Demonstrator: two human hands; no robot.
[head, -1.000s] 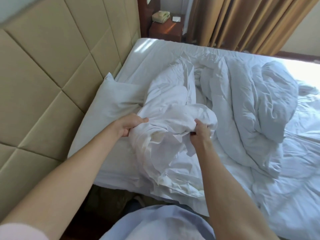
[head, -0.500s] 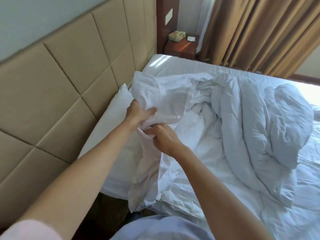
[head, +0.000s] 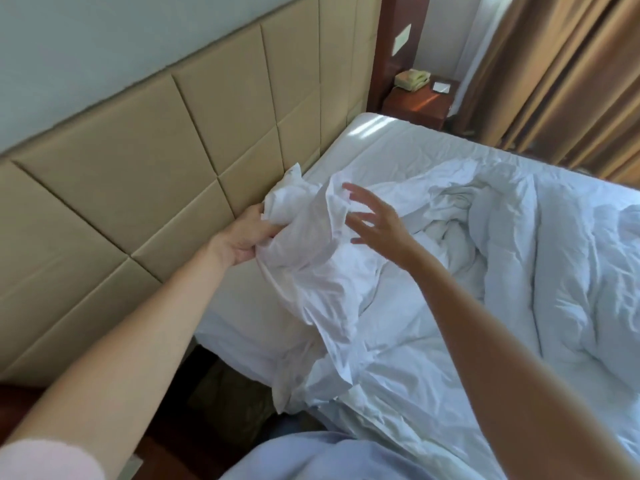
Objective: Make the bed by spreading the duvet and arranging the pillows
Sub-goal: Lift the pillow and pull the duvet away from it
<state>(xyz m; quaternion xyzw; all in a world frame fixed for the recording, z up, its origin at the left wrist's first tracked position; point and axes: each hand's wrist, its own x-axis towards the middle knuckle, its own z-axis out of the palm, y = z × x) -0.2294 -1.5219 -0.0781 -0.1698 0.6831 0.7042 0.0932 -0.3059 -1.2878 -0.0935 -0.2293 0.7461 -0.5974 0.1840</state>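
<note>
Duvet was white, heavily crumpled, bunched in thick folds across the middle and right of the bed, with deep creases and a rumpled ridge running toward the far side. Its near corner was lifted off the mattress at the head end, just beside the tan padded headboard, thin wrinkled cover fabric hanging down in a loose flap over the near edge of the bed. Left hand gripped that raised corner, fingers curled round a wad of cloth, palm turned up, a peak of fabric sticking out above the fist. Right hand was spread, fingers straight and apart, holding nothing, hovering just beside the bunched cloth; whether the fingertips touched it, could not tell. Pillow was white, lying flat at the near head corner against the headboard, mostly covered by the hanging duvet flap, only its lower-left part showing. Bare white sheet showed at the far head end, smoother, with a patch of sunlight. Wooden nightstand stood beyond the far corner of the bed with a beige telephone and a small white card on it. Brown curtains hung at top right. Pale blue garment of the person filled the bottom edge.
</note>
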